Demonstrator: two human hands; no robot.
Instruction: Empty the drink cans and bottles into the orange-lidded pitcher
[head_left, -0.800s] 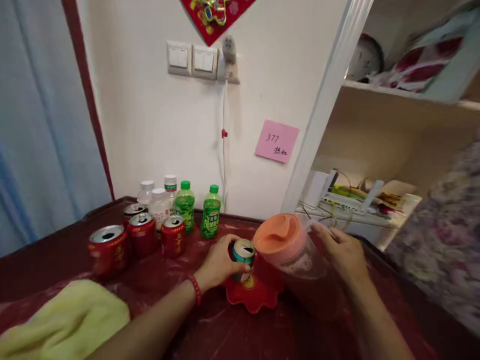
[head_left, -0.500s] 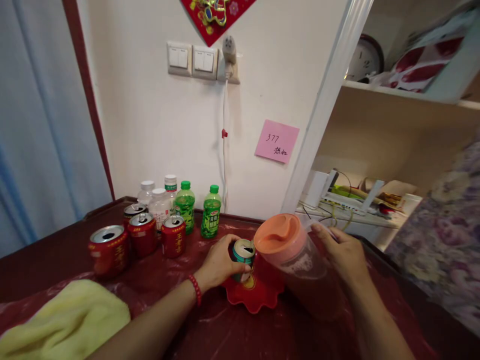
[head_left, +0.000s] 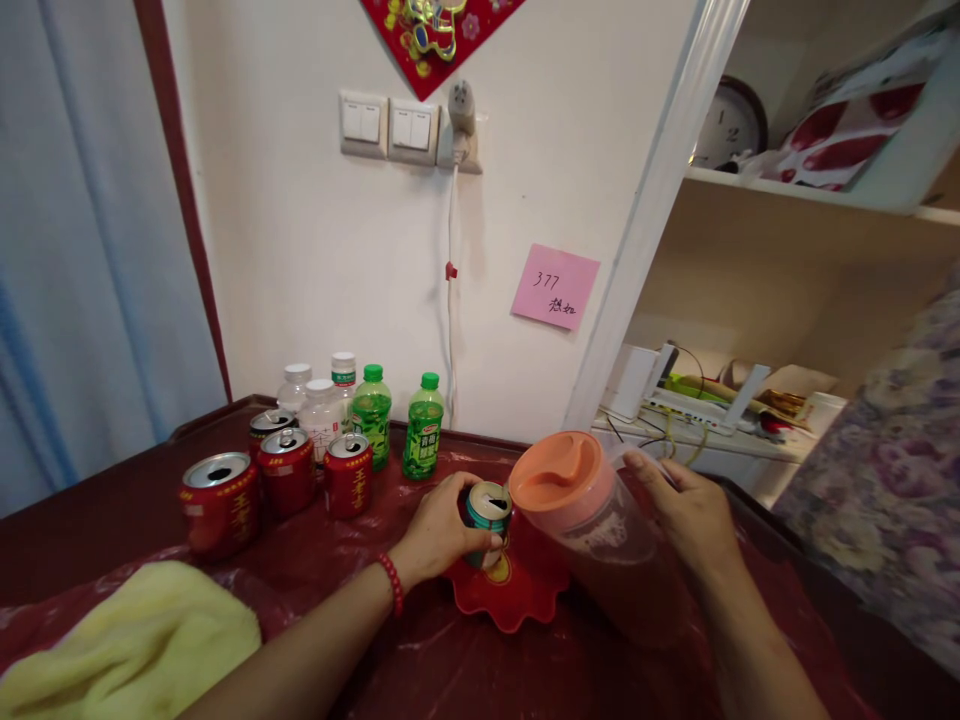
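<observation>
Left hand point(head_left: 442, 530) grips the can point(head_left: 489, 505) over the dish point(head_left: 511, 610), likely steadying it; right hand point(head_left: 694, 515) clasps the tilted jug point(head_left: 589, 500) by its handle point(head_left: 621, 453), spout point(head_left: 517, 490) perhaps touching.

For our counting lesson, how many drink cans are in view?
5. Four stand at left: front can, middle can, right can, partly hidden back can. The left hand holds the fifth, a teal can.
</observation>
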